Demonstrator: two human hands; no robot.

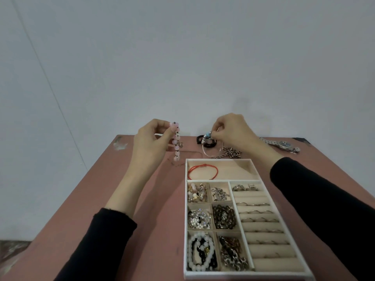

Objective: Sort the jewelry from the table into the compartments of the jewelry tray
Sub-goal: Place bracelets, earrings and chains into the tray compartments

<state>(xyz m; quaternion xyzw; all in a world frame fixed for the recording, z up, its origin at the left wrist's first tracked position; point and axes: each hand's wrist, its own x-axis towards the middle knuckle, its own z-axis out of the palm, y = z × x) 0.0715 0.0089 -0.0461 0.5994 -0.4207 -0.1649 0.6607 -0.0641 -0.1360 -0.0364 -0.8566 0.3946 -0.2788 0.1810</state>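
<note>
My left hand [151, 139] pinches a pink bead bracelet [176, 141] by its top, and it hangs above the table left of the tray's far corner. My right hand [231, 128] pinches a thin silver bangle with a blue charm [209, 136], lifted over the far table edge. The white jewelry tray [186, 220] lies at the right front. Its wide far compartment holds a red cord bracelet [203, 171]. Six small compartments hold beads and chains, and the ring rolls [261, 220] carry several rings.
Loose pieces lie on the pink table [101, 199] behind the tray: a black beaded bracelet [205, 144], a dark metal chain [230, 153] and a silver wristwatch [283, 145] at the far right. A grey wall stands right behind the table.
</note>
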